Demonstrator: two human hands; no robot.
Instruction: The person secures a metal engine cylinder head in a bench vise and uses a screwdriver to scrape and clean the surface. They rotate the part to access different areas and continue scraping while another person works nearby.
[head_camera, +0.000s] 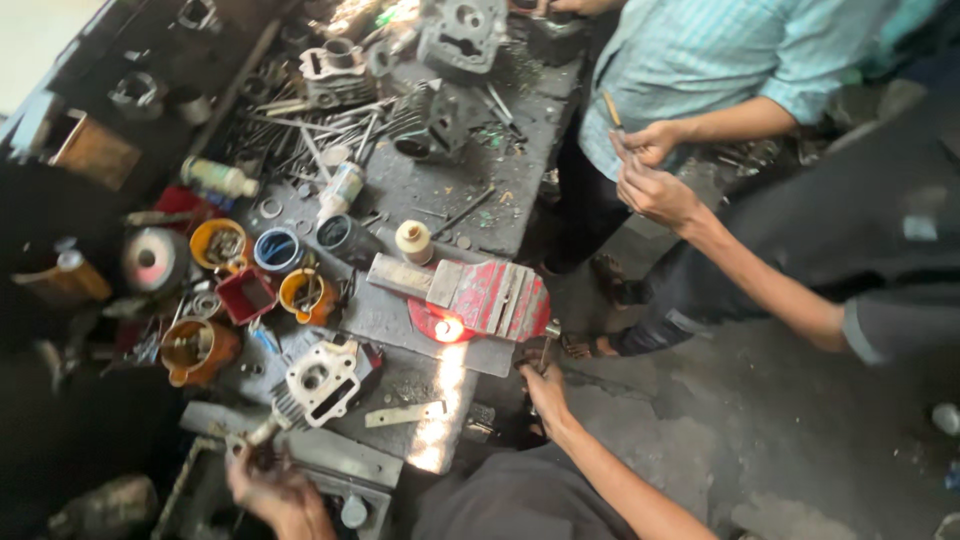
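Observation:
My right hand (545, 385) is closed around the metal handle (547, 340) of a red bench vise (485, 295) that sits at the bench's near edge. My left hand (272, 490), low at the left, holds a small metal part (264, 432) over a grey metal block (330, 455). Just beyond that hand, a pale aluminium engine casting (320, 378) lies on the bench.
The dark workbench (500, 215) is crowded with orange and yellow cups of small parts (300, 292), a red tray (245, 295), bottles, loose rods and engine cylinders (335, 72). Two other people stand at right; their hands (650, 165) meet over a small stick.

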